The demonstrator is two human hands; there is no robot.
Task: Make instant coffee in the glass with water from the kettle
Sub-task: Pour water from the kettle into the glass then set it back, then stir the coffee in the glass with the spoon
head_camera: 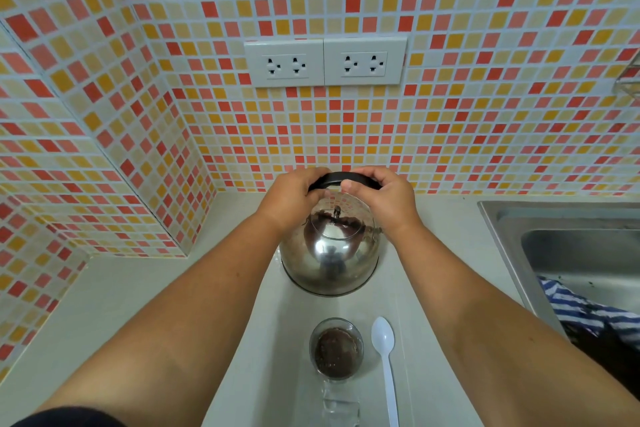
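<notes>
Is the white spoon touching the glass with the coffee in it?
Apart. The head view shows the spoon lying on the counter to the right of the glass, with a bare strip of counter between them.

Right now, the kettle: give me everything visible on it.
The kettle is a rounded, polished metal one, mirror-like, reflecting the tiles and the person. It stands upright on the pale counter near the tiled wall, behind the glass. A domed lid with a small knob sits on top. Its black arched handle is raised; the left hand and right hand both grip it. No spout shows.
</notes>
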